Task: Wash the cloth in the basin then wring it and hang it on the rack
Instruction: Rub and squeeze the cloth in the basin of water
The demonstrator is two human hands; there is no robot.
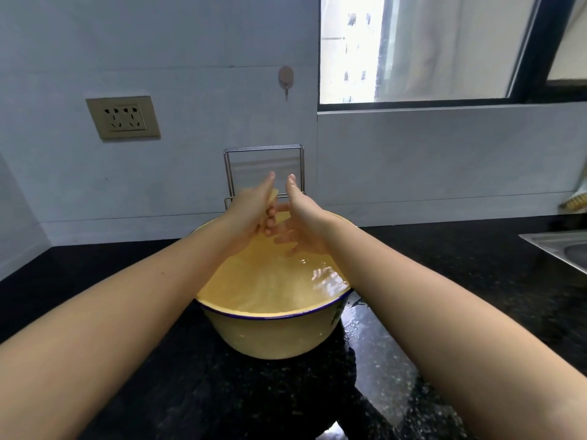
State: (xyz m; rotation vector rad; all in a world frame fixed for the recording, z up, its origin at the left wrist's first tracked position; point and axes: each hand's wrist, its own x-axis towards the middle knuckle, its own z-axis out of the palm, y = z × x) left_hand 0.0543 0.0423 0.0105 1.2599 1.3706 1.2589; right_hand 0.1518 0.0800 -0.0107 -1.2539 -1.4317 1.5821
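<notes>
1. A yellow enamel basin (273, 338) with a dark blue rim stands on the black speckled countertop (127, 360), straight in front of the person.
2. The basin holds water (270, 281), which looks yellowish against the enamel, with bright window reflections on its right side.
3. Both bare forearms reach over the basin and the two hands meet above its far edge.
4. The left hand (254, 208) is clenched around a small pale yellow cloth (273, 195), of which only a corner shows beside the thumb; the rest is hidden in the grip and blurred.
5. The right hand (301, 217) lies against the left with thumb up and fingers curled under toward the cloth; whether it actually grips the cloth I cannot tell.
6. The cloth is held above the water, not in it.
7. Just behind the hands a wire rack (263, 154) stands against the wall, bare on its top bar.
8. Splashed water (359, 315) wets the countertop to the right of the basin.
9. A steel sink (562, 249) shows at the right edge; its contents are out of view.
</notes>
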